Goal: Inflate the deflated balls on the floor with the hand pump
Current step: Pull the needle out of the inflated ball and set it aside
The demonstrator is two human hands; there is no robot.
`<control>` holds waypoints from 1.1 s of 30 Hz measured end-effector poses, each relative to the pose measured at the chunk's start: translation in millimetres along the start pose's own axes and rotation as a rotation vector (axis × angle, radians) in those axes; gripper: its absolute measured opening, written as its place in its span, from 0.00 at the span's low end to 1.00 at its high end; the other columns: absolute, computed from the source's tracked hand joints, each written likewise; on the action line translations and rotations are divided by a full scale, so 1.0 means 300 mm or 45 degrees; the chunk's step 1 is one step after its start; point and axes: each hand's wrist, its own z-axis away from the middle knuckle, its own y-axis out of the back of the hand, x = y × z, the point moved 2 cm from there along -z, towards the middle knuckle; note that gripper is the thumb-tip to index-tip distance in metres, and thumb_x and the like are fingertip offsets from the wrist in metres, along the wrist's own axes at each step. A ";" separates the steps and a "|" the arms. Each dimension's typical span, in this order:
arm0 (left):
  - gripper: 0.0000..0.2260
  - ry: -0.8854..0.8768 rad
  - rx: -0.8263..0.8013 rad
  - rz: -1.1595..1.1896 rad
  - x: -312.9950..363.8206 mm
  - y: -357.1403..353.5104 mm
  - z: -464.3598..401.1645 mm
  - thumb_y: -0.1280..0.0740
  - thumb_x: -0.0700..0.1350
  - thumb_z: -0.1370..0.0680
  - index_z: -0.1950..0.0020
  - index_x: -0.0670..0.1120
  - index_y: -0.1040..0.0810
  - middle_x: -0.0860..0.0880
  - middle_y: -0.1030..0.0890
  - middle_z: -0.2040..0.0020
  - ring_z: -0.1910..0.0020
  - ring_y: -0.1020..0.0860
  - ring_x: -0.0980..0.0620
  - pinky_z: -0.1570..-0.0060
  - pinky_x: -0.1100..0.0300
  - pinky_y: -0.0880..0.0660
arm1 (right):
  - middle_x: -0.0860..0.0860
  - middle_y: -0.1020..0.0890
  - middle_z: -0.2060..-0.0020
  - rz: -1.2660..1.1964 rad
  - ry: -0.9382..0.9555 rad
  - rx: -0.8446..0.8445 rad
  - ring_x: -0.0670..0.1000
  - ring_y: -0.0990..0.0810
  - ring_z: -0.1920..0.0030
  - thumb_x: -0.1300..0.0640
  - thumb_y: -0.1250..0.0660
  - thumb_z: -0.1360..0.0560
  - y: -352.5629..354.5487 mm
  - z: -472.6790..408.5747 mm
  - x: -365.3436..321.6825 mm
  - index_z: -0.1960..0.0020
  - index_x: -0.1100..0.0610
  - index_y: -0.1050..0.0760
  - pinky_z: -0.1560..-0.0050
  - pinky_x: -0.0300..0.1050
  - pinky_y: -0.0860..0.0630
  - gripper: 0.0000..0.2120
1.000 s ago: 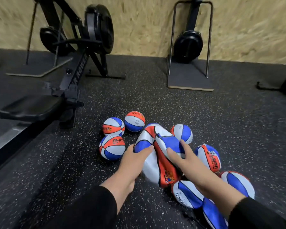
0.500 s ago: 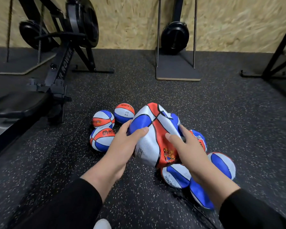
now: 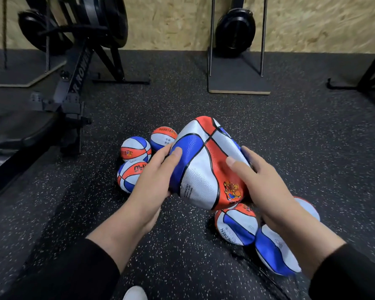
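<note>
While sitting low on the floor (image 3: 290, 148) a second ago, now lifted clear: deflated ball (image 3: 204, 167) gripped between left hand (image 3: 154, 180) and right hand (image 3: 260, 187), up above the small balls (image 3: 135, 148), closer to camera.

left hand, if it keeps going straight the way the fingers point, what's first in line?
The left hand points up and right and already grips the deflated ball it holds with the right hand, so it meets that ball first. What lies beyond is hidden.

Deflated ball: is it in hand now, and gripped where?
Yes. The left hand grips the deflated ball on its blue-and-white left side; the right hand grips its red right side.
</note>
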 end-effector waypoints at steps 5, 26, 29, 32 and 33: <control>0.17 0.003 0.009 -0.020 0.007 0.019 -0.014 0.43 0.55 0.13 0.25 0.57 0.26 0.61 0.19 0.33 0.33 0.21 0.60 0.30 0.46 0.28 | 0.40 0.18 0.38 -0.056 -0.054 0.005 0.43 0.17 0.41 0.37 0.26 0.29 0.002 -0.012 0.004 0.24 0.46 0.31 0.36 0.51 0.23 0.36; 0.63 -0.027 -0.353 -0.680 0.012 0.093 0.018 0.14 0.50 0.37 0.33 0.83 0.64 0.69 0.51 0.19 0.19 0.44 0.63 0.21 0.56 0.40 | 0.59 0.15 0.44 -0.482 -0.703 -0.304 0.64 0.16 0.47 0.41 0.35 0.26 -0.023 0.005 0.016 0.38 0.53 0.19 0.57 0.62 0.15 0.23; 0.63 -0.070 -0.313 -0.762 0.012 0.089 0.022 0.14 0.47 0.36 0.34 0.84 0.64 0.67 0.52 0.19 0.20 0.46 0.64 0.22 0.57 0.41 | 0.60 0.15 0.44 -0.443 -0.693 -0.330 0.66 0.18 0.41 0.42 0.33 0.30 -0.012 0.007 0.012 0.36 0.55 0.20 0.51 0.66 0.18 0.26; 0.60 -0.135 -0.271 -0.769 -0.007 0.077 0.020 0.14 0.51 0.38 0.33 0.85 0.58 0.70 0.50 0.20 0.21 0.45 0.69 0.21 0.54 0.41 | 0.56 0.15 0.43 -0.370 -0.620 -0.329 0.62 0.16 0.44 0.38 0.38 0.21 -0.022 0.019 0.006 0.36 0.50 0.20 0.49 0.64 0.17 0.22; 0.59 -0.160 -0.252 -0.800 -0.016 0.072 0.019 0.14 0.52 0.39 0.33 0.85 0.57 0.70 0.50 0.21 0.24 0.47 0.74 0.22 0.57 0.42 | 0.55 0.14 0.43 -0.349 -0.598 -0.313 0.61 0.15 0.44 0.35 0.40 0.21 -0.027 0.020 0.010 0.36 0.48 0.20 0.49 0.63 0.17 0.23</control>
